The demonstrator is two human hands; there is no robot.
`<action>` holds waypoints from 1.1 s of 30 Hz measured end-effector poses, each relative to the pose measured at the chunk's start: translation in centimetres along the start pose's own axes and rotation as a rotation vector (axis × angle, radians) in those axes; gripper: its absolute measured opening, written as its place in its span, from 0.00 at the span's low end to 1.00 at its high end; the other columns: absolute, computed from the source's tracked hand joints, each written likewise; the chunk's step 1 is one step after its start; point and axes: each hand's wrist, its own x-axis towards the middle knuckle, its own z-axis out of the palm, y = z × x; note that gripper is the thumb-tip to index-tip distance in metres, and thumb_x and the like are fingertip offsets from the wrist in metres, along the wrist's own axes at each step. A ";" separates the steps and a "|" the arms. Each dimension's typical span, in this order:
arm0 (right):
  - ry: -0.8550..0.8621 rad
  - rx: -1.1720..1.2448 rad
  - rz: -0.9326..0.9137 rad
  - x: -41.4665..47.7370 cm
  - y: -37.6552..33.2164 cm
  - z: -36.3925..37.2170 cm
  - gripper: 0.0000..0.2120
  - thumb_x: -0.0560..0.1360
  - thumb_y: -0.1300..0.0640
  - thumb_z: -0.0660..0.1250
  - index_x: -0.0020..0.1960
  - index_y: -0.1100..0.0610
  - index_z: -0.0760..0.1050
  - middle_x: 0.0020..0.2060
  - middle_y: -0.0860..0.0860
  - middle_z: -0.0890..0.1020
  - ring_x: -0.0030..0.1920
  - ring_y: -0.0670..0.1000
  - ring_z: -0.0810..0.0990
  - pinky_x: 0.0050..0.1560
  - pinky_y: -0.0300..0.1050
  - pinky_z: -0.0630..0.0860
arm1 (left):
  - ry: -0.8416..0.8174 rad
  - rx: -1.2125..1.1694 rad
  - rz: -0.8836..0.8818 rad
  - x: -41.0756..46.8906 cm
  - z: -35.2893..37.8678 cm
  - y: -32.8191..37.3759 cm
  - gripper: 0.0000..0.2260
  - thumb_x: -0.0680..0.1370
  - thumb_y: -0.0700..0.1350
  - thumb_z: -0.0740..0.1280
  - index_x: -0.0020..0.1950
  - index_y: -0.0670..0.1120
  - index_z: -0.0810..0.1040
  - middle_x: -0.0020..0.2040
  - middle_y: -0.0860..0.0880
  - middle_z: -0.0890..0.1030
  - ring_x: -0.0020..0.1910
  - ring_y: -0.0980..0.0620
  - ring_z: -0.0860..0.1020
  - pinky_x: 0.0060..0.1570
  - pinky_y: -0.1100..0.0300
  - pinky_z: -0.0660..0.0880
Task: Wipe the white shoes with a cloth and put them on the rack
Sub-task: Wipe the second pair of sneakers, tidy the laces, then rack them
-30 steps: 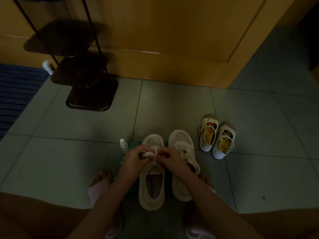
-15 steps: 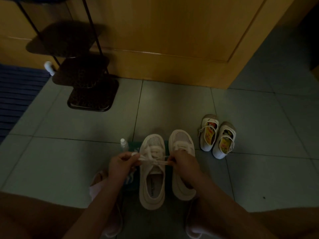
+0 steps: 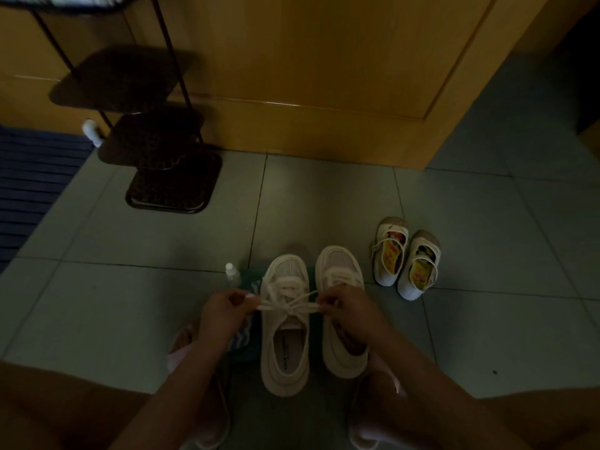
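Two white sneakers stand side by side on the tiled floor in front of me. My left hand point(image 3: 224, 311) and my right hand point(image 3: 345, 308) each pinch a loop of the white laces point(image 3: 289, 306) of the left sneaker point(image 3: 284, 349), stretched taut across its tongue. The right sneaker point(image 3: 341, 274) is partly hidden under my right hand. A green patterned cloth point(image 3: 243, 342) lies under and beside the left sneaker. The dark tiered shoe rack point(image 3: 168, 177) stands at the far left against the wooden door.
A pair of small white children's shoes point(image 3: 406, 258) sits right of the sneakers. A small clear bottle point(image 3: 232, 274) stands by the cloth. A wooden door point(image 3: 324, 76) lies ahead, a blue mat point(image 3: 29, 177) at far left. My feet wear pink slippers point(image 3: 177, 352).
My hands have moved apart from the middle of the left sneaker, drawing the lace loops outward and tightening the bow.
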 end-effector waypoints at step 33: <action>0.293 0.484 0.027 1.4 1.9 -6.7 0.05 0.74 0.60 0.69 0.48 0.59 0.76 0.39 0.50 0.78 0.40 0.46 0.77 0.39 0.31 0.71 | -0.368 0.155 0.364 -1.2 11.8 6.6 0.09 0.78 0.43 0.64 0.47 0.39 0.81 0.44 0.44 0.82 0.40 0.53 0.78 0.43 0.65 0.73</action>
